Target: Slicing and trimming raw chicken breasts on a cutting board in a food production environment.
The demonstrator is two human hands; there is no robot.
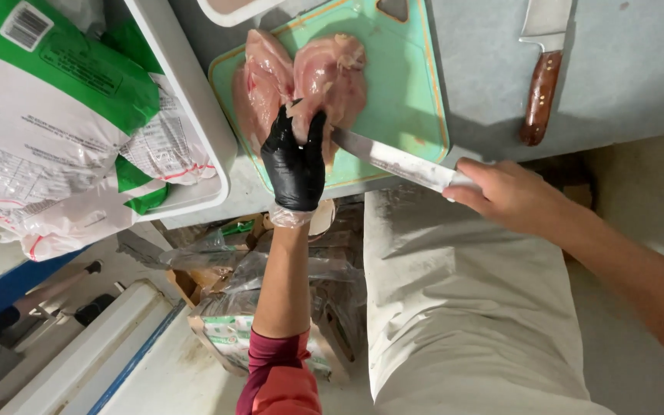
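Note:
Raw chicken breast (301,77), pink and split in two lobes, lies on a light green cutting board (401,100) at the counter's near edge. My left hand (295,157), in a black glove, presses on the near end of the meat with fingers gripping it. In my right hand (512,196), which is bare, is a long steel knife (393,159). Its blade points left and slides under the meat beside the gloved fingers.
A second knife with a brown wooden handle (541,96) lies on the grey counter to the right. A white tray (194,115) holding a green and white plastic bag (55,115) sits at left. Bags and cardboard (270,307) lie on the floor below.

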